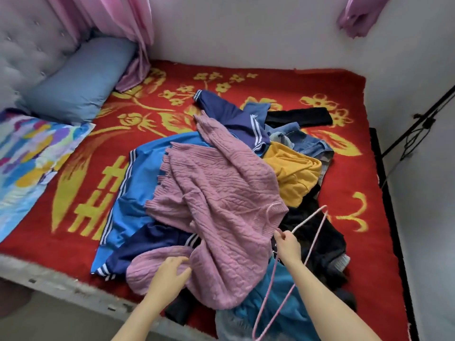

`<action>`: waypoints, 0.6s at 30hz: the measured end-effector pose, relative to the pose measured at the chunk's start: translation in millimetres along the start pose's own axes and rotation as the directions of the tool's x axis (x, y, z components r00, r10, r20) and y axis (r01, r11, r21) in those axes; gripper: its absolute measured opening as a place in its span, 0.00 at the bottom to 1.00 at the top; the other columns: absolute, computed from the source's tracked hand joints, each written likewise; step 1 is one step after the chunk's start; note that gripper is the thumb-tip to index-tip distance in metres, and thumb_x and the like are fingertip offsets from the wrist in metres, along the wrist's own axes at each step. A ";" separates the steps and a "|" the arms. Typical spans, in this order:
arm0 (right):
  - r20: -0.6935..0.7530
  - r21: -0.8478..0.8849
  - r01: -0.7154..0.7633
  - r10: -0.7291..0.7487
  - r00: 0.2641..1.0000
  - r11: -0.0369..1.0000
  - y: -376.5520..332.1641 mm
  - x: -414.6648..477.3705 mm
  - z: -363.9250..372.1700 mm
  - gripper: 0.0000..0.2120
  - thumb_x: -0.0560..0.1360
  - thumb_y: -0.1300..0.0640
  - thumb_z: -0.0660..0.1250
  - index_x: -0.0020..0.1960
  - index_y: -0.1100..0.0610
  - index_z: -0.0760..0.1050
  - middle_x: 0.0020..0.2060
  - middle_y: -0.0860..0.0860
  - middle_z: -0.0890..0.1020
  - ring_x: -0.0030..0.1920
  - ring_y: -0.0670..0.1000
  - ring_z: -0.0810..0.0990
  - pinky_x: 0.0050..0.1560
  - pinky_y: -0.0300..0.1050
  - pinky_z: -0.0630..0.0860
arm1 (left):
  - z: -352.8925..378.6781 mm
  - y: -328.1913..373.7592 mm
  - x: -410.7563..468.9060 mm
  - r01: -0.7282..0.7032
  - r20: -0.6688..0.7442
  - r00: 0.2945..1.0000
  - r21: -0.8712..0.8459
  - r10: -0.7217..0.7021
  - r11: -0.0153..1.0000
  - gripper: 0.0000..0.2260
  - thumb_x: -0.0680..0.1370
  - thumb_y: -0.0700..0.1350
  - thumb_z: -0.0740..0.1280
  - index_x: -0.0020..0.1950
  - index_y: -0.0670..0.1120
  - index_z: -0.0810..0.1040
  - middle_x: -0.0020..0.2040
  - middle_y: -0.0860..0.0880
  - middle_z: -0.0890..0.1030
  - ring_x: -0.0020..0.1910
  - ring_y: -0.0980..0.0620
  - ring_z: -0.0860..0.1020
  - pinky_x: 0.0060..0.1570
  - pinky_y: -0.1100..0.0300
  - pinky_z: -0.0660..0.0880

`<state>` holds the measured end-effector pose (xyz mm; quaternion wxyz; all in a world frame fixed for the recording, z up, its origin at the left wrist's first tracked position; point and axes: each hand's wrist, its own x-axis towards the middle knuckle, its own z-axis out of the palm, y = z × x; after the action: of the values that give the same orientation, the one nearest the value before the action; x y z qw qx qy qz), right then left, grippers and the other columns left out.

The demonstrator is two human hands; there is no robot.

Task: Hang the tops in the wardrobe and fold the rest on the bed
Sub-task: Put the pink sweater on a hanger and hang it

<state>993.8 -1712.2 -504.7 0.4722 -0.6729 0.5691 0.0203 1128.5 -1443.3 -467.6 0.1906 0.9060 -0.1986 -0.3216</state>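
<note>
Pink knitted sweater [221, 205] lies crumpled on top of the clothes pile in the middle of the red flowered bed cover [246, 77], over a blue striped jacket [140, 173] and beside a yellow garment [293, 173]. My left hand [170, 271] rests on its near sleeve with fingers bent; I cannot tell whether they grip the knit. My right hand [288, 244] pinches a thin pink wire hanger [309, 219] just at the sweater's right edge, above dark clothes.
</note>
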 end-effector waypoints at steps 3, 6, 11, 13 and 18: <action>0.075 -0.081 -0.045 0.051 0.996 0.996 -10.8 12.9 33.6 0.18 0.79 0.50 0.60 0.55 0.65 0.71 0.57 0.64 0.76 0.59 0.63 0.74 0.52 0.49 0.69 | -4.4 -12.0 -1.6 0.050 -0.012 0.999 -0.031 -0.050 0.998 0.14 0.76 0.42 0.67 0.61 0.44 0.77 0.59 0.46 0.77 0.58 0.50 0.75 0.59 0.60 0.67; 0.060 -0.193 -0.139 0.154 0.986 0.971 -13.8 17.2 57.7 0.22 0.77 0.50 0.61 0.64 0.64 0.66 0.63 0.64 0.70 0.63 0.64 0.71 0.59 0.51 0.69 | -8.8 -21.2 -1.7 0.098 -0.030 0.994 -0.063 -0.100 0.993 0.13 0.75 0.41 0.68 0.59 0.43 0.78 0.57 0.47 0.79 0.58 0.50 0.75 0.59 0.61 0.68; 0.032 -0.180 -0.164 0.172 0.985 0.970 -13.3 18.7 65.7 0.15 0.77 0.56 0.62 0.59 0.65 0.69 0.59 0.64 0.75 0.60 0.63 0.74 0.55 0.49 0.70 | -20.7 -29.7 -2.0 0.143 -0.026 0.989 -0.098 -0.146 0.985 0.09 0.76 0.43 0.67 0.56 0.49 0.78 0.56 0.49 0.80 0.56 0.52 0.77 0.59 0.60 0.69; 0.018 -0.149 -0.140 0.144 0.989 0.979 -13.8 17.1 62.0 0.09 0.76 0.60 0.63 0.54 0.64 0.71 0.55 0.64 0.78 0.56 0.63 0.76 0.51 0.48 0.70 | -25.8 -29.4 0.0 0.137 -0.018 0.990 -0.127 -0.140 0.982 0.06 0.76 0.43 0.67 0.51 0.52 0.76 0.52 0.51 0.80 0.53 0.53 0.77 0.56 0.61 0.70; -0.158 -0.071 -0.019 0.008 0.987 0.997 -6.0 -2.1 49.3 0.16 0.73 0.67 0.61 0.32 0.55 0.59 0.40 0.61 0.76 0.43 0.60 0.74 0.37 0.45 0.60 | -31.6 -24.0 12.7 0.091 0.030 0.996 -0.164 -0.087 0.982 0.10 0.76 0.41 0.66 0.43 0.58 0.73 0.46 0.53 0.80 0.50 0.52 0.78 0.55 0.58 0.72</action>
<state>1023.0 -1678.7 -527.1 0.4008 -0.6852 0.6080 -0.0092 1164.1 -1422.2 -462.6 0.2482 0.8914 -0.1326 -0.3553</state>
